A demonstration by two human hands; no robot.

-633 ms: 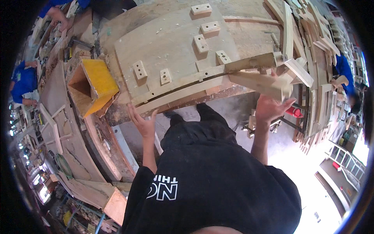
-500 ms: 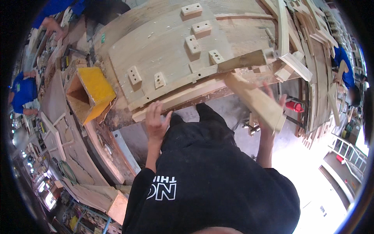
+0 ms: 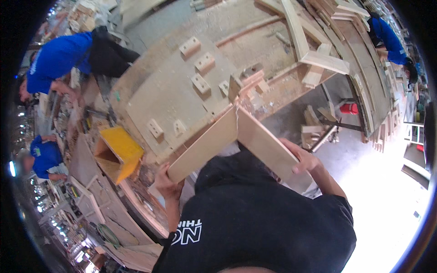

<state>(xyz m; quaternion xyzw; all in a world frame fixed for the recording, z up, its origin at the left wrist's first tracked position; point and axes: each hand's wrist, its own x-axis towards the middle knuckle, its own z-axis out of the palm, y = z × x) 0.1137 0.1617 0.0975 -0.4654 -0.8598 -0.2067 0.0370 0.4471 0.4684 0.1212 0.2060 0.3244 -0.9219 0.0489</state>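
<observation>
Two pale wooden boards meet at a corner in front of me, spread like a V. My left hand (image 3: 168, 183) grips the near end of the left board (image 3: 202, 148). My right hand (image 3: 301, 158) is closed on the outer end of the right board (image 3: 268, 143), its thumb on the face. Their meeting corner lies over the near edge of the workbench (image 3: 284, 102). Beyond the corner stands a short upright wooden piece (image 3: 235, 86); whether it is joined to the boards I cannot tell. Small drilled wooden blocks (image 3: 200, 84) sit on a flat panel (image 3: 157, 102) on the bench.
A yellow open-ended box (image 3: 120, 145) stands at the bench's left. Wooden strips (image 3: 296, 32) lie across the far right, with a red object (image 3: 348, 108) below. Co-workers in blue shirts (image 3: 59, 61) are at the left, and another blue shirt (image 3: 390, 42) is at the far right.
The boards, blurred at my right hand before, now stand spread between both hands. My left hand has moved from the bench edge onto the left board. The view has turned.
</observation>
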